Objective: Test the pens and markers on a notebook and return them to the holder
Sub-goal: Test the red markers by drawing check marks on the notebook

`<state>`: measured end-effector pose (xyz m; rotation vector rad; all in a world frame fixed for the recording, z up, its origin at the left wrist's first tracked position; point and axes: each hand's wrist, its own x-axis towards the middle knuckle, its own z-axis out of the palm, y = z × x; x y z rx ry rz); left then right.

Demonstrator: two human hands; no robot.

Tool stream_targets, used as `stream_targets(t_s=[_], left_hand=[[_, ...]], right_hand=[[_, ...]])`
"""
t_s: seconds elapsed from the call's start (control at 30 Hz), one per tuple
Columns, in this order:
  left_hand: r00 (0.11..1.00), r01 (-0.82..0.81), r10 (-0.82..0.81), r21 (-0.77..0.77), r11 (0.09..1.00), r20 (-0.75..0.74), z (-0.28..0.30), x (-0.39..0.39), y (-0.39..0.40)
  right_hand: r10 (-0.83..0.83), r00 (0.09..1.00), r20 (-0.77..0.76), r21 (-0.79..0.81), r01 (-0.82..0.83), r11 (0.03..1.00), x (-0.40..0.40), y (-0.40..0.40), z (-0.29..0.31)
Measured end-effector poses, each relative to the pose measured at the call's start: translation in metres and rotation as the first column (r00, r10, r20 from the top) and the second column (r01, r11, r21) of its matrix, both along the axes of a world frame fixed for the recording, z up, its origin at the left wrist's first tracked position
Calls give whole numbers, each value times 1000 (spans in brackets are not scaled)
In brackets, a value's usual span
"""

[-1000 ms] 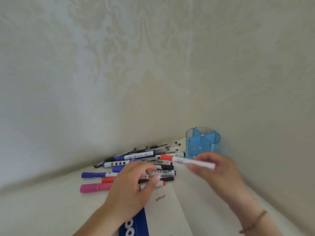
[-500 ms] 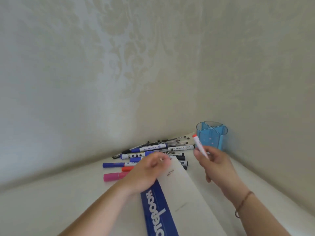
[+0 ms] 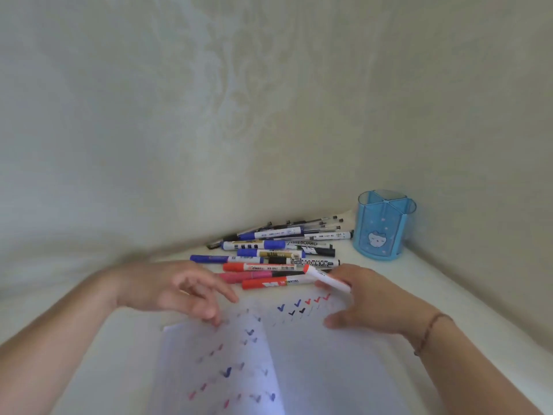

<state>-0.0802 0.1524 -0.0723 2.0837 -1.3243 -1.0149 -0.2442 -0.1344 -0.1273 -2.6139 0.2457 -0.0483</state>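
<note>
Pale table (image 3: 449,295) set in a wall corner. Open notebook (image 3: 314,354), tick-marked, lies nearest. Pen pile (image 3: 278,253) lies beyond, axes running left-right. Blue holder (image 3: 381,229) stands far right, empty as seen. Right hand (image 3: 374,301), nearer the holder, grips a red-capped marker (image 3: 326,278) slanting over the page. Left hand (image 3: 179,292) is spread loose on the page.

Our left hand (image 3: 182,290) open with fingers spread and reaching down, our right hand (image 3: 363,298) holding something, both arms stretched forward
</note>
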Motion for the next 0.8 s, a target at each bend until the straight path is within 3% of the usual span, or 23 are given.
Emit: stream_targets(t_s=[0.03,0.07,0.1,0.13,0.2,0.27,0.3,0.37,0.43,0.5,0.57,0.63,0.73,0.8], left_hand=[[970,-19,-10,118,993,242,-2,-10,-3],[867,-64,-26,162,985,498,-7,-19,-8],[724,-85,-37,142,986,688,-12,-31,-16],[644,-65,-29,92,994,765,-15,-44,-23],[749,81,-90,44,996,657,-19,-60,-31],[829,166,-197,106,980,524,-16,-64,-33],[831,149,-190,121,982,523,-18,-65,-34],[784,51,-104,103,993,613,-27,-73,-43],[669,-49,-50,112,993,741,-40,-87,-59],[561,-38,-49,85,996,826,-54,-93,-74],[527,-6,-25,33,999,850,-61,-86,-81],[523,5,56,-69,998,850,-65,-76,-83],[544,63,219,-300,952,810,-74,-67,-83],[633,93,259,-403,910,729,-75,-65,-80]], right_hand=[[11,1000,-10,-23,-11,1000,1,1,0],[19,1000,-24,-34,-20,999,2,2,0],[23,999,-40,-41,-25,999,2,2,0],[24,998,-57,-50,-27,998,1,2,1],[3,998,-65,-106,-10,994,-1,1,2],[-36,999,14,-105,38,994,-3,2,6],[-63,996,68,-11,64,998,-4,3,9],[-133,982,133,337,81,938,-4,8,13],[-215,958,187,620,55,782,1,17,13],[-294,931,215,850,-31,526,6,30,12],[-309,937,163,974,-102,204,10,39,9],[-289,952,101,995,-89,55,14,42,7],[-264,962,75,996,-60,64,21,47,5],[-250,966,70,992,-42,116,25,56,4]])
